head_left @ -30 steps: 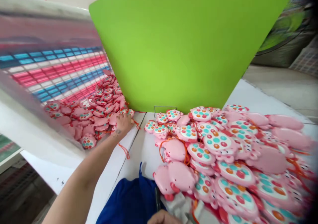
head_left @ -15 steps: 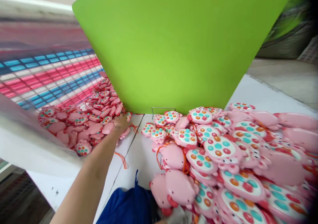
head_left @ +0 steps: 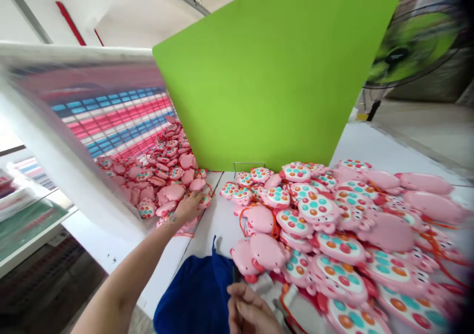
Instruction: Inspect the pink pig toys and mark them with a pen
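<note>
My left hand (head_left: 188, 206) reaches forward to the near edge of a heap of pink pig-shaped toys (head_left: 163, 176) spilling from a striped woven sack (head_left: 111, 111). Its fingers curl down onto the toys; what they hold is hidden. My right hand (head_left: 249, 312) sits at the bottom edge, fingers closed round a dark slim tool (head_left: 235, 274). A second, larger heap of pink toys with coloured buttons (head_left: 333, 225) covers the white table (head_left: 218, 220) to the right.
A big green board (head_left: 274, 77) stands upright behind both heaps. Blue cloth (head_left: 200, 294) lies at the table's near edge. A fan (head_left: 414, 42) spins at the back right. Shelves (head_left: 29, 220) with goods stand low on the left.
The view has lifted and shifted. My left hand has drawn back toward me along the toy heap. My right hand has come up into view at the bottom.
</note>
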A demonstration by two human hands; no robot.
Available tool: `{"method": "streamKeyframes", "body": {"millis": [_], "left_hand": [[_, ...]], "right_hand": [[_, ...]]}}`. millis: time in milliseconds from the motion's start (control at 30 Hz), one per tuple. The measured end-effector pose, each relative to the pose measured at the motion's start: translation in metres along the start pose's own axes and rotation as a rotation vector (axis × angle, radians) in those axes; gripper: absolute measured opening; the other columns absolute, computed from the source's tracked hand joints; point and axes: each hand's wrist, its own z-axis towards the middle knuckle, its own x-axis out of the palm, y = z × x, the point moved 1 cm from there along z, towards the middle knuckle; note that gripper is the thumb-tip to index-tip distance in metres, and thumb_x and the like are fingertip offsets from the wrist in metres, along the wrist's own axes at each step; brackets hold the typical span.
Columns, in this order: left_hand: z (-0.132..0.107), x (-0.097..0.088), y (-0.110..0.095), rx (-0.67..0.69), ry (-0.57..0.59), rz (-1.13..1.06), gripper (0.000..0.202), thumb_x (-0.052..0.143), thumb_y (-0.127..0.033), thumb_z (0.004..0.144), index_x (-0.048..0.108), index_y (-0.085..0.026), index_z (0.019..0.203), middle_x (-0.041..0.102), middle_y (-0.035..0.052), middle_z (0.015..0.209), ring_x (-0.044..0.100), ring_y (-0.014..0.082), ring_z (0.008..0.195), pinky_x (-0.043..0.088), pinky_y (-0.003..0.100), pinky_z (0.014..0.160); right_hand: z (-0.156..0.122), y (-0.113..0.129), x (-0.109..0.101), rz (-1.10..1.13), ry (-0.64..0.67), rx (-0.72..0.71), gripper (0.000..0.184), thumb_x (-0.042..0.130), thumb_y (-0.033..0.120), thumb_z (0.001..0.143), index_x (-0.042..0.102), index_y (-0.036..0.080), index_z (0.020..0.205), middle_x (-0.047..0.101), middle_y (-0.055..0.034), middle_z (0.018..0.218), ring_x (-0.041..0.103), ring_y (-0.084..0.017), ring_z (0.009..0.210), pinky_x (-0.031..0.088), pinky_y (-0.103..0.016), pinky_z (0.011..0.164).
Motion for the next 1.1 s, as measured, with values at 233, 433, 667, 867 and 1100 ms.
{"method": "streamKeyframes", "body": {"millis": [233, 433, 667, 867, 1100], "left_hand": [[-0.053, -0.005, -0.008, -0.023, -0.236, -0.306, 0.069, 0.048, -0.007, 0.078, 0.026, -0.017, 0.143, 0.042, 0.0128, 0.143, 0.043, 0.021, 0.13, 0.037, 0.036, 0.107], [-0.146, 0.001, -0.067, -0.124, -0.507, -0.726, 0.063, 0.058, -0.022, 0.083, 0.032, -0.022, 0.14, 0.054, 0.0098, 0.133, 0.049, 0.0227, 0.125, 0.038, 0.04, 0.107], [-0.215, 0.019, -0.126, 0.045, -0.472, -0.77, 0.047, 0.048, -0.018, 0.091, 0.038, -0.026, 0.136, 0.055, 0.0089, 0.132, 0.052, 0.0204, 0.123, 0.045, 0.038, 0.101], [-0.223, 0.009, -0.134, 0.484, -0.368, -0.528, 0.063, 0.04, -0.006, 0.089, 0.023, -0.027, 0.146, 0.051, 0.0076, 0.139, 0.034, 0.0217, 0.138, 0.027, 0.05, 0.113], [-0.237, 0.022, -0.096, -0.082, -0.479, -0.368, 0.07, 0.056, -0.046, 0.085, 0.026, -0.025, 0.145, 0.034, 0.0148, 0.15, 0.017, 0.0351, 0.143, 0.006, 0.062, 0.113]], "right_hand": [[-0.011, 0.009, 0.013, 0.043, -0.075, -0.133, 0.029, 0.078, 0.028, 0.068, 0.068, 0.018, 0.093, 0.066, -0.0016, 0.075, 0.061, -0.009, 0.06, 0.042, -0.018, 0.052], [-0.015, 0.008, 0.014, -0.013, -0.057, -0.161, 0.05, 0.07, 0.028, 0.077, 0.057, 0.028, 0.125, 0.049, -0.0064, 0.139, 0.053, -0.023, 0.12, 0.046, -0.034, 0.094], [-0.016, 0.004, 0.018, 0.028, -0.002, -0.131, 0.051, 0.069, 0.044, 0.078, 0.056, 0.031, 0.125, 0.047, -0.0052, 0.141, 0.051, -0.022, 0.12, 0.045, -0.039, 0.096], [-0.017, 0.001, 0.019, 0.004, -0.071, -0.146, 0.028, 0.071, 0.035, 0.079, 0.065, 0.028, 0.105, 0.063, -0.0017, 0.119, 0.06, -0.015, 0.099, 0.05, -0.032, 0.086], [-0.017, 0.01, 0.024, 0.019, -0.225, -0.182, 0.042, 0.072, 0.024, 0.076, 0.059, 0.032, 0.115, 0.065, 0.0008, 0.111, 0.062, -0.013, 0.086, 0.055, -0.029, 0.073]]}}
